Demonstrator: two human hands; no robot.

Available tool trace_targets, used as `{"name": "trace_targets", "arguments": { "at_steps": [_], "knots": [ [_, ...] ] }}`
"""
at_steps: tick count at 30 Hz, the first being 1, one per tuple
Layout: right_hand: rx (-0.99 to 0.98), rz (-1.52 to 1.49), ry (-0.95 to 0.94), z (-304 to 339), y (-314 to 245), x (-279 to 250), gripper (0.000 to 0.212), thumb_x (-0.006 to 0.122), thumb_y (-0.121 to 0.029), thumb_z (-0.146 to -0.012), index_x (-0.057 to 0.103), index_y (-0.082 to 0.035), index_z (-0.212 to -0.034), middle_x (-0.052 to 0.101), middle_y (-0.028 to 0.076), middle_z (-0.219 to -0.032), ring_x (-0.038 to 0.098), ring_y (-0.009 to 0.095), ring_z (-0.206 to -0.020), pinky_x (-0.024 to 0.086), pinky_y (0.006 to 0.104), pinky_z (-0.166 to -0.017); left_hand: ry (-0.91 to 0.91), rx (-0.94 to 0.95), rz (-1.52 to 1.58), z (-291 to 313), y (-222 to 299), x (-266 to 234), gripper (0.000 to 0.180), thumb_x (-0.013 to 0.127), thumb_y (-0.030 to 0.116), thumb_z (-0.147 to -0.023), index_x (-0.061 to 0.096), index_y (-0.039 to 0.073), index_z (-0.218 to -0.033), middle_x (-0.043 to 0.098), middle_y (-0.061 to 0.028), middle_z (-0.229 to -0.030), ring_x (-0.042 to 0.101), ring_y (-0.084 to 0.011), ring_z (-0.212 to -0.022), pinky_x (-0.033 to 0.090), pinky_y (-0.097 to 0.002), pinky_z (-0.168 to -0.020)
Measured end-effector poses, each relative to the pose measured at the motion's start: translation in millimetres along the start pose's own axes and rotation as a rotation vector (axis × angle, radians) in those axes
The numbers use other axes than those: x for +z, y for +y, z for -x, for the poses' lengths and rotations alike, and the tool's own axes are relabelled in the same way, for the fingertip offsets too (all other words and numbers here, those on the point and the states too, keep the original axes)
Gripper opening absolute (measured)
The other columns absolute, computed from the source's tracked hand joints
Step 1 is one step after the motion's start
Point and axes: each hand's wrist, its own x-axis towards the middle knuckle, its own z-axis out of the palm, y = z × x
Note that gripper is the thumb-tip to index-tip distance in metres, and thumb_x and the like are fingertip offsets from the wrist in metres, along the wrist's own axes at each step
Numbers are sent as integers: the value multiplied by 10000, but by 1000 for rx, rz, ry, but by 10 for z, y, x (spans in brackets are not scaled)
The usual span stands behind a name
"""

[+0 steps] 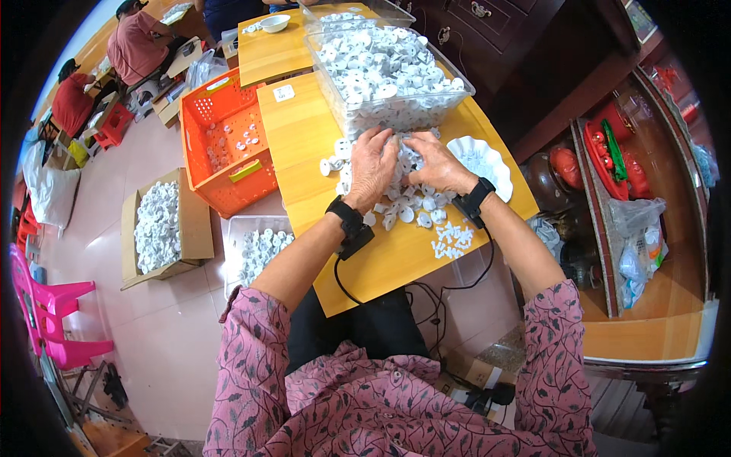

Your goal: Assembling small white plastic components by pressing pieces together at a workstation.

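Observation:
Both hands are in a heap of small white plastic parts [407,206] on the yellow wooden table. My left hand [371,167] lies over the heap's left side, its fingers bent and apart, the tips partly hidden among the parts. My right hand [438,164] reaches in from the right, thumb and fingers spread, with loose parts between it and the left hand. Neither hand has a clear grip on a single part. Right behind them a clear plastic bin [449,99] is heaped with the same parts. Tiny white pegs [452,240] lie near my right wrist.
A white scalloped dish [499,169] with small clear pieces stands right of my hands. Left of the table are an orange crate [228,190], a cardboard box [199,228] and a white tub [232,223]. Black cables [438,297] hang below the table. Other people sit far left.

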Motion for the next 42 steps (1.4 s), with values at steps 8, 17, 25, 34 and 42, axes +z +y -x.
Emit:
{"name": "trace_targets", "arguments": {
  "at_steps": [8, 17, 25, 34, 42],
  "knots": [
    [-43, 51, 16, -13, -11, -63, 667, 826, -206, -694, 594, 44, -1268, 570, 235, -1268, 518, 367, -1236, 426, 391, -1049, 91, -13, 116, 29, -27, -91, 349, 584, 271, -948, 699, -16, -1109, 623, -212, -1252, 587, -371, -1177, 448, -402, -1028],
    [-63, 139, -32, -19, -207, -211, 466, 719, -136, -795, 641, -5, -1236, 619, 216, -1206, 582, 355, -1163, 456, 403, -1013, 73, -61, 126, 204, -10, -424, 346, 598, 257, -947, 698, -37, -1101, 632, -211, -1245, 605, -349, -1152, 461, -392, -1001],
    [-270, 192, 454, -379, -621, -531, 418, 470, 108, -697, 710, -25, -1013, 673, 157, -994, 618, 346, -1018, 488, 416, -902, 127, -120, 310, 644, 397, -821, 257, 614, 174, -982, 683, -43, -1102, 673, -120, -1113, 610, -184, -1033, 466, -295, -919],
    [-102, 379, 52, -963, -621, -394, 631, 476, 96, -774, 540, -211, -1322, 612, 50, -1241, 540, 287, -1176, 374, 473, -955, 91, -384, 409, 1348, 764, -1128, 259, 605, 183, -1001, 685, -32, -1122, 682, -54, -1018, 620, -124, -942, 472, -254, -869],
    [-117, 317, 332, -1039, -40, -672, 601, 516, 9, -806, 546, -162, -1382, 518, 88, -1429, 488, 345, -1282, 384, 571, -1006, 110, -474, 555, 1612, 642, -1264, 263, 594, 182, -1008, 682, -35, -1126, 696, -67, -998, 647, -136, -933, 517, -276, -886]
  ]
}}
